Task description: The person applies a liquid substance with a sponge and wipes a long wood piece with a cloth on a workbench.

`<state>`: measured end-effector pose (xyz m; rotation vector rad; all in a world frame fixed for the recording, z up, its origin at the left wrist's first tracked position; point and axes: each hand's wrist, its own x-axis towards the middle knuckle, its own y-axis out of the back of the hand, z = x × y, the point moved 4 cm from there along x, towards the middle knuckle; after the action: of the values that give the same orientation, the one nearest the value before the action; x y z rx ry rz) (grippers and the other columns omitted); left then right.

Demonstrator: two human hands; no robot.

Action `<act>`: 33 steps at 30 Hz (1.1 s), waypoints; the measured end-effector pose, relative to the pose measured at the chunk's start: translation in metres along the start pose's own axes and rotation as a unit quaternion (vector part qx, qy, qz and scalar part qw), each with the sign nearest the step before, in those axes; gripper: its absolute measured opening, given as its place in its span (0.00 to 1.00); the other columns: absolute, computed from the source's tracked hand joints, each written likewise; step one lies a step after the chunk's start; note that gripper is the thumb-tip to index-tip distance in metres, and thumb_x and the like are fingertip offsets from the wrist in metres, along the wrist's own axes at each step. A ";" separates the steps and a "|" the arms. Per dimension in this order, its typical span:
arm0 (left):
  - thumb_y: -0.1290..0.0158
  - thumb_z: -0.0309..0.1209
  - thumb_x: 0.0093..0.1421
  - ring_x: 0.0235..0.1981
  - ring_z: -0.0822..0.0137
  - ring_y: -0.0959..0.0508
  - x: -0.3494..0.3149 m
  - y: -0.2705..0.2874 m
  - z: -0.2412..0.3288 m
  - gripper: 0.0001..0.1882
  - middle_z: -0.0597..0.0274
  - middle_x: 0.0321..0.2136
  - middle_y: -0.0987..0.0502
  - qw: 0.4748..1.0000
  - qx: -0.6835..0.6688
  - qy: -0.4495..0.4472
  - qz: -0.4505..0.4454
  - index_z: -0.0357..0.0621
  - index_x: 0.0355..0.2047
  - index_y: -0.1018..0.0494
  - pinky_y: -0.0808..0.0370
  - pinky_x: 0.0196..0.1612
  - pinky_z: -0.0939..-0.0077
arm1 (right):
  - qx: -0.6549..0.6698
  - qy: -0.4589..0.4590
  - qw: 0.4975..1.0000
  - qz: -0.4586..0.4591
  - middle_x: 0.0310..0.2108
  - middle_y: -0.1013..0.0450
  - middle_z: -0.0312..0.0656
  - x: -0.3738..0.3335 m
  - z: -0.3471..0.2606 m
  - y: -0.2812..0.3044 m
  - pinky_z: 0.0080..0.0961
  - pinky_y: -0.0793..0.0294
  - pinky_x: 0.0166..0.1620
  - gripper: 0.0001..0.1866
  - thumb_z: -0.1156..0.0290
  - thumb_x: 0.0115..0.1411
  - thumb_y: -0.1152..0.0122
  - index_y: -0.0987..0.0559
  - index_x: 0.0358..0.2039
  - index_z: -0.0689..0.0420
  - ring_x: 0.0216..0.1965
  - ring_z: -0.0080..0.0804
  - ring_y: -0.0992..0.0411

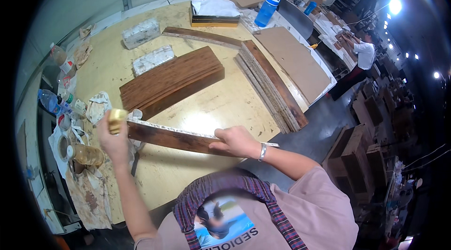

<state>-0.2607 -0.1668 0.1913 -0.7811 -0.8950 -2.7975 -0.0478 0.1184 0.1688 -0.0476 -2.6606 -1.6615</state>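
My right hand (240, 142) grips the right part of a long, narrow dark-brown board (174, 140), thumb on its upper edge. That edge is speckled white, and the board is held slanted above the near side of the table. At the board's left end, my left hand (114, 141) is closed on a small yellow pad (117, 121), slightly blurred; I cannot tell whether it touches the board. Just beyond lies a stack of brown boards (174, 77). More narrow strips (270, 85) lie side by side at the right, and one long strip (202, 37) lies farther back.
Two plastic-wrapped blocks (141, 33) lie on the table (188, 182). A box with white cloth (215, 11) and a blue bottle (268, 10) stand at the back. Cardboard (293, 60) covers the right side. Bottles, stained rags and a jar (87, 154) crowd the left. A person (361, 57) works far right.
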 end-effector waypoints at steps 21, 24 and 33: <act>0.45 0.26 0.60 0.46 0.62 0.21 -0.104 0.003 -0.016 0.22 0.51 0.46 0.22 0.775 -0.530 0.305 -0.160 0.26 0.53 0.29 0.23 0.53 0.63 | 0.056 -0.016 0.985 0.163 0.29 0.25 0.52 0.068 0.040 -0.035 0.44 0.28 0.36 0.16 0.58 0.61 0.41 0.23 0.29 0.60 0.33 0.51 0.25; 0.45 0.27 0.61 0.46 0.63 0.21 -0.120 0.006 -0.022 0.22 0.51 0.46 0.23 0.775 -0.518 0.339 -0.128 0.26 0.53 0.30 0.22 0.52 0.62 | 0.290 -0.125 0.948 -0.046 0.29 0.22 0.46 0.030 -0.004 -0.065 0.31 0.25 0.33 0.13 0.63 0.62 0.42 0.21 0.30 0.61 0.31 0.31 0.22; 0.47 0.29 0.62 0.48 0.63 0.23 -0.147 0.000 0.024 0.22 0.52 0.47 0.24 0.769 -0.535 0.332 -0.112 0.26 0.53 0.31 0.25 0.54 0.65 | 0.841 -0.277 0.463 0.040 0.41 0.27 0.46 0.056 -0.049 -0.140 0.36 0.15 0.40 0.16 0.69 0.65 0.41 0.33 0.50 0.60 0.41 0.37 0.22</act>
<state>-0.1238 -0.1617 0.1342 0.3811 0.8531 -3.2153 -0.1081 0.0140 0.0656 -0.6718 -3.0321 1.7079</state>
